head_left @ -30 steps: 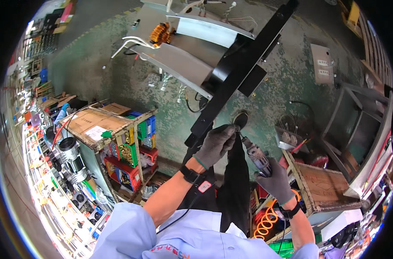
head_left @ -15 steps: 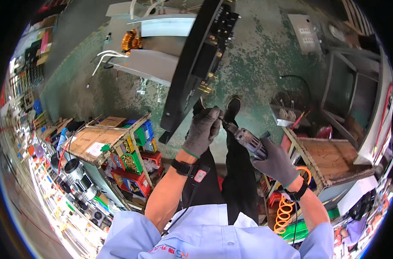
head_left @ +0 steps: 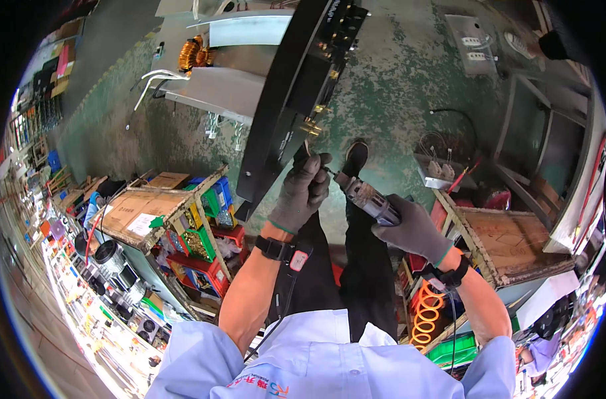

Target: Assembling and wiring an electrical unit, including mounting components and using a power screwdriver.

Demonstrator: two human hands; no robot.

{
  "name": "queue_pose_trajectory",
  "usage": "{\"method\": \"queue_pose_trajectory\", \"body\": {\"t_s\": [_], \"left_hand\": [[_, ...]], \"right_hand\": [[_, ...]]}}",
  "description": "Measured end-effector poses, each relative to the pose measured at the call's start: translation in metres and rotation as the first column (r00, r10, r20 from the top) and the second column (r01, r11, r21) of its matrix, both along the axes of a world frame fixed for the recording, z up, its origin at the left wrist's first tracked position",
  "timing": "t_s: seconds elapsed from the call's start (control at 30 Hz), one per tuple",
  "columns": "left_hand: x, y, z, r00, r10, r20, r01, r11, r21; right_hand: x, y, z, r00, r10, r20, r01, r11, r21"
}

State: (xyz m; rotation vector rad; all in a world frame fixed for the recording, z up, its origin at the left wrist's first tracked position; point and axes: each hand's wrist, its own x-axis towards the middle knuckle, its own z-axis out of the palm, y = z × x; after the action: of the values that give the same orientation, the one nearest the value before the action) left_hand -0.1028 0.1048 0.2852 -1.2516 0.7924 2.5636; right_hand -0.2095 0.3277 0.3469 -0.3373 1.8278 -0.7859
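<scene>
Power driver (head_left: 368, 199): rigid, mid-weight, hold by the body

Driver is in front of the person, between the hands, tip toward the left hand (head_left: 300, 193). Right hand (head_left: 413, 229) has its fingers wrapped round the rear. Left fingers are bunched by the tip; can't tell if they pinch anything.

Handling, my read: hard shell, some heft, glove grips fine. Hold the rear body, stay off the tip.

Black panel (head_left: 276, 100), beyond the left hand: looks stiff, probably heavy. Take it by the long edges; brass terminals (head_left: 311, 126) could bend.
</scene>
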Motion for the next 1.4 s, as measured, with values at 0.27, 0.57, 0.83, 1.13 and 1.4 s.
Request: {"method": "queue_pose_trajectory", "body": {"t_s": [0.27,0.57,0.83,1.13,1.4], "left_hand": [[0.066,-0.037,-0.007,0.945,-0.147,0.293,0.238,0.923,-0.304],[-0.001,-0.201,-0.013,0.912,0.114,0.394,0.242,0.628,-0.74],[-0.047,-0.237,-0.055,0.979,-0.035,0.203,0.18,0.627,-0.758],[-0.04,-0.237,-0.062,0.788,-0.296,0.54,0.306,-0.572,-0.761],[-0.046,-0.234,-0.055,0.842,-0.272,0.466,0.375,-0.326,-0.868]], "right_hand": [[-0.007,-0.048,-0.027,0.985,0.054,-0.167,-0.036,0.993,0.109],[-0.007,-0.055,-0.045,0.931,0.165,-0.324,-0.167,0.986,0.022],[0.0,-0.048,-0.065,0.898,0.168,-0.406,-0.17,0.985,0.031],[-0.004,-0.028,-0.1,0.853,0.28,-0.441,-0.288,0.956,0.05],[-0.005,-0.027,-0.103,0.89,0.278,-0.362,-0.266,0.96,0.084]]}}
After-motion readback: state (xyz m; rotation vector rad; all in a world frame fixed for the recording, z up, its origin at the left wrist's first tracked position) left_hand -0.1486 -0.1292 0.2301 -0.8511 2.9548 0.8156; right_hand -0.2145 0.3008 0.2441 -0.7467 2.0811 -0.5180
